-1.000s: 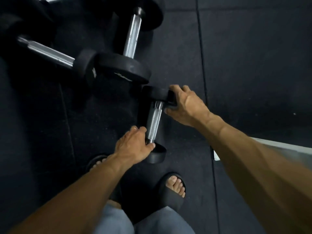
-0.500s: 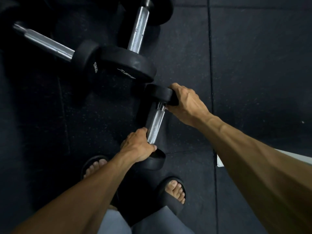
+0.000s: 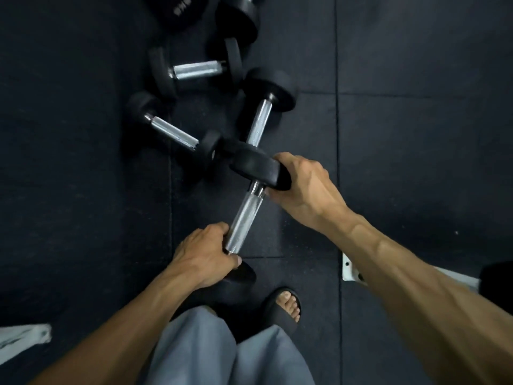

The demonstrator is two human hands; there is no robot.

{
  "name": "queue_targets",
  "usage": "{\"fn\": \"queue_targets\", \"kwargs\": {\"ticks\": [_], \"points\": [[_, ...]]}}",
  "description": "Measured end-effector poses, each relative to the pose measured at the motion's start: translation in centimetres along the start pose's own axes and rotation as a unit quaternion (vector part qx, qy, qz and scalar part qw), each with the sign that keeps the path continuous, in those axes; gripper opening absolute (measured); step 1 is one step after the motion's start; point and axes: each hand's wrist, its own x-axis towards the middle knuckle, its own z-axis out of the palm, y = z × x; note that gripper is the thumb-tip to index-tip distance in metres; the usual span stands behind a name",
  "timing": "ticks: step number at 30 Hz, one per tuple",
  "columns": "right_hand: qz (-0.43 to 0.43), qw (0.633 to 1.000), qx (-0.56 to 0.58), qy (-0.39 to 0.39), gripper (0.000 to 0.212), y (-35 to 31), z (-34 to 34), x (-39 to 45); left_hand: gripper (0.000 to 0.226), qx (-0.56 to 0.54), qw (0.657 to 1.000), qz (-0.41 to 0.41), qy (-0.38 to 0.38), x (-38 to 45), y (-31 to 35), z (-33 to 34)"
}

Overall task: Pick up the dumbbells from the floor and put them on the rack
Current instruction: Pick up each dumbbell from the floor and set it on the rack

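I hold a black dumbbell with a chrome handle (image 3: 245,215) above the dark floor, tilted from lower left to upper right. My left hand (image 3: 205,252) grips the near end of the handle, beside the near weight head. My right hand (image 3: 304,187) is wrapped around the far weight head (image 3: 255,163). Three more dumbbells lie on the floor beyond it: one (image 3: 259,122) pointing away, one (image 3: 173,133) slanting left, one (image 3: 195,69) lying crosswise. The rack's shelves are out of view.
Black rubber floor tiles (image 3: 416,120) cover the ground. A large weight head (image 3: 236,18) and a plate sit at the top. A white metal foot (image 3: 351,269) shows at the right, and a white object (image 3: 22,337) at lower left. My sandalled foot (image 3: 286,304) stands below the dumbbell.
The dumbbell has risen off the floor in both hands and now hangs over the others. The view has pulled back, bringing more dumbbells into sight at the top.
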Motion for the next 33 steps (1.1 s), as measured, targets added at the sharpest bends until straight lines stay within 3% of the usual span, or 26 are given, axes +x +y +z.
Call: {"fn": "queue_targets", "kwargs": {"ticks": [8, 20, 26, 33], "points": [[-0.095, 0.994, -0.032, 0.029, 0.021, -14.1, -13.9, -4.1, 0.032, -0.054, 0.994, 0.017, 0.089, -14.0, 4.5, -12.3], [-0.284, 0.945, -0.114, 0.119, 0.034, -37.1, -32.8, -11.3, 0.033, -0.136, 0.948, 0.081, 0.275, -34.9, 8.6, -28.6], [-0.343, 0.922, -0.118, 0.137, 0.030, -48.8, -37.0, -11.0, 0.040, -0.151, 0.920, 0.098, 0.347, -40.6, 6.4, -37.7], [-0.399, 0.900, -0.122, 0.125, 0.027, -63.3, -36.3, -5.3, 0.037, -0.174, 0.902, 0.095, 0.383, -43.2, -1.2, -49.0]]}}
